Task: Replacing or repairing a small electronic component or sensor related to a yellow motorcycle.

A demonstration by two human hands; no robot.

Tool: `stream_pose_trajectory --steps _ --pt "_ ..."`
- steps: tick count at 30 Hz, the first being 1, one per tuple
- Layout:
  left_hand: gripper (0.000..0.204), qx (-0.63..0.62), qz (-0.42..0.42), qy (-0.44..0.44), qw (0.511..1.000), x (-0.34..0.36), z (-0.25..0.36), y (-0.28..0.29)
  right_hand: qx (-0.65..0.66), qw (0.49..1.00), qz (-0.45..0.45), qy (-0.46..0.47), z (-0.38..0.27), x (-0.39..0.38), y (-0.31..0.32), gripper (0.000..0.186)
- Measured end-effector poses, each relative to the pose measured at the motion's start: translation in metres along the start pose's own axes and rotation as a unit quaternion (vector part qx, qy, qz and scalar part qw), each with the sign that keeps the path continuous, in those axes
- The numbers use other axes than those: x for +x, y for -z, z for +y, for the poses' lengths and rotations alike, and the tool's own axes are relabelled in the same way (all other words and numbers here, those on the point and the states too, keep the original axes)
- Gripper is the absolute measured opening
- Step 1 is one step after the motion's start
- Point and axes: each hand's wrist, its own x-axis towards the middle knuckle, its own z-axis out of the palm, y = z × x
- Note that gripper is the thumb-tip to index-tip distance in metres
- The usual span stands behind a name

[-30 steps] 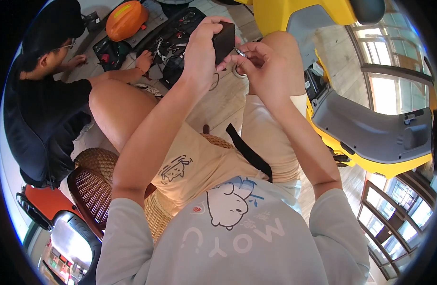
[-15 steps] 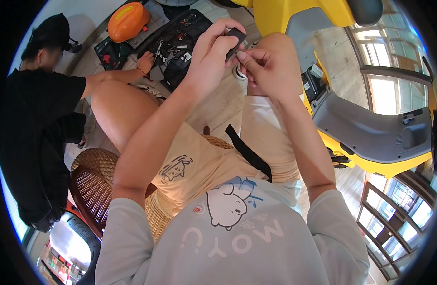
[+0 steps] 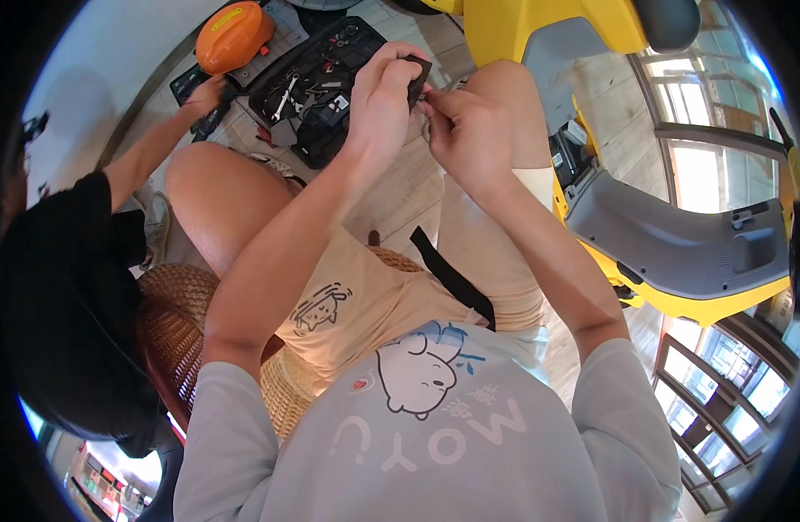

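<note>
My left hand [image 3: 383,100] is raised past my knees, its fingers wrapped round a small black block-shaped part [image 3: 420,80]. Close against the lower edge of that part, my right hand [image 3: 469,130] is closed in a pinch. Whatever lies between the right fingertips is too small and too covered to name. Beyond my left hand an open black tool case [image 3: 371,39] lies on the floor, with wrenches [image 3: 287,96] and other tools in it.
At the left a co-worker's hand [image 3: 207,92] grips a black drill-like tool [image 3: 214,118]. An orange helmet [image 3: 234,39] rests behind the tool case. A yellow and grey scooter [image 3: 678,235] stands at my right. The wicker chair [image 3: 178,326] is by my left side.
Both my hands have shifted slightly left, the black part with them, and my right fingers have curled in more. The co-worker's hand has moved from the tool case to the black tool.
</note>
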Motion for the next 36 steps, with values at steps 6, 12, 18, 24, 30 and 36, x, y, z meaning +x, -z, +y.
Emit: stream_pose_trajectory --steps 6,12,18,24,30,36 --pt "0.034 -0.165 0.026 0.115 0.979 0.008 0.009 0.016 -0.002 0.999 -0.023 0.027 -0.005 0.009 0.003 0.013" --pt "0.040 -0.316 -0.119 0.084 0.937 0.017 0.007 0.030 0.098 0.994 0.049 -0.008 -0.005 0.004 -0.001 0.014" --pt "0.042 -0.385 -0.147 0.165 0.896 0.002 0.026 0.011 0.361 0.911 0.060 -0.193 -0.008 -0.006 0.013 0.016" --pt "0.052 -0.320 -0.179 0.146 0.919 -0.002 0.014 0.002 0.351 0.922 0.063 -0.154 -0.004 -0.004 0.031 0.015" --pt "0.053 -0.182 -0.269 0.112 0.939 -0.007 0.013 0.006 0.238 0.964 0.038 -0.109 0.016 0.002 0.050 0.014" --pt "0.048 -0.299 -0.294 0.118 0.900 -0.010 0.013 0.004 0.143 0.986 0.057 -0.055 0.008 0.006 0.080 0.021"
